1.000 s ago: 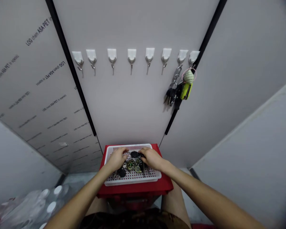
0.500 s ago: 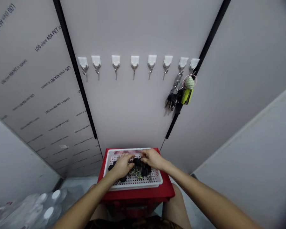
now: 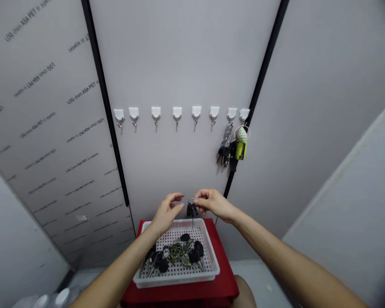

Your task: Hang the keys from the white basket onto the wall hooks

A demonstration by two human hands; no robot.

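Two bare hands are hovering over a white, perforated plastic basket (image 3: 176, 281), which is sitting on a red-covered stand (image 3: 225, 284). The right hand (image 3: 215, 205) is pinching a small bunch of dark keys (image 3: 191, 209) between thumb and forefinger, near its metal ring, the other fingers curling in behind. That bunch is dangling just above the middle of the basket's far edge. The left hand (image 3: 167, 212) is hanging above the far left part of the basket, thumb and fingers spreading apart, near the bunch but not touching it.

Inside the basket, black-headed keys (image 3: 195, 253) are lying toward the right edge, more dark keys (image 3: 162, 264) are clustering toward the near left corner, and a round brass-coloured ornament (image 3: 176, 251) is resting between them.

Beyond the far edge, eight white hooks (image 3: 177, 112) are lining the grey wall (image 3: 173, 167). The two rightmost are carrying hanging keys (image 3: 223, 154) and a yellow-green item (image 3: 241, 151).
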